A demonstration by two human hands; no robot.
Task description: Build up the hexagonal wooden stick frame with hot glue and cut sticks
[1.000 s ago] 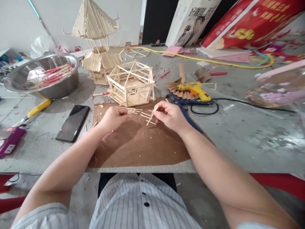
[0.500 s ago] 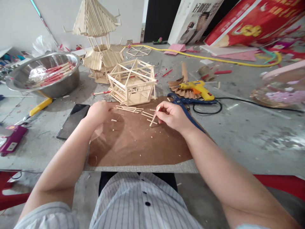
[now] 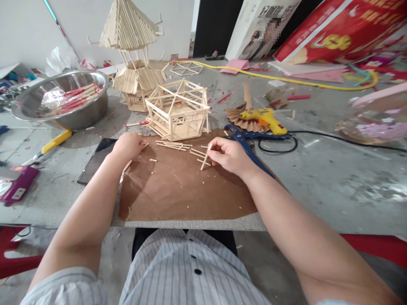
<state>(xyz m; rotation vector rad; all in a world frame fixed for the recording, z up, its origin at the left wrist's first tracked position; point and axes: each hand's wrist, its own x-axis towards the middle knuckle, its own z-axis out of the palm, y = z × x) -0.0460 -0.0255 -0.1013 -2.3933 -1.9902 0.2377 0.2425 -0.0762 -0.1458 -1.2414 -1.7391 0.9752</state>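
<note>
My right hand pinches a short wooden stick between thumb and fingers, its lower end slanting down over the brown sheet. At the sheet's left back corner, my left hand is curled, its fingers partly hidden. A small wooden stick pokes out at its fingertips. Between the hands lie several loose sticks and a short offcut. One more stick rests by my left wrist. Just behind them stands an open stick frame with a slatted floor.
A stick-built pagoda and a steel bowl of red-tipped sticks stand at the back left. A phone lies beside my left forearm. Blue-handled cutters and a yellow glue gun with a black cord lie right.
My left hand has shifted slightly left and up, and a stick end now shows at its fingertips. The right hand stays nearly in place with its stick.
</note>
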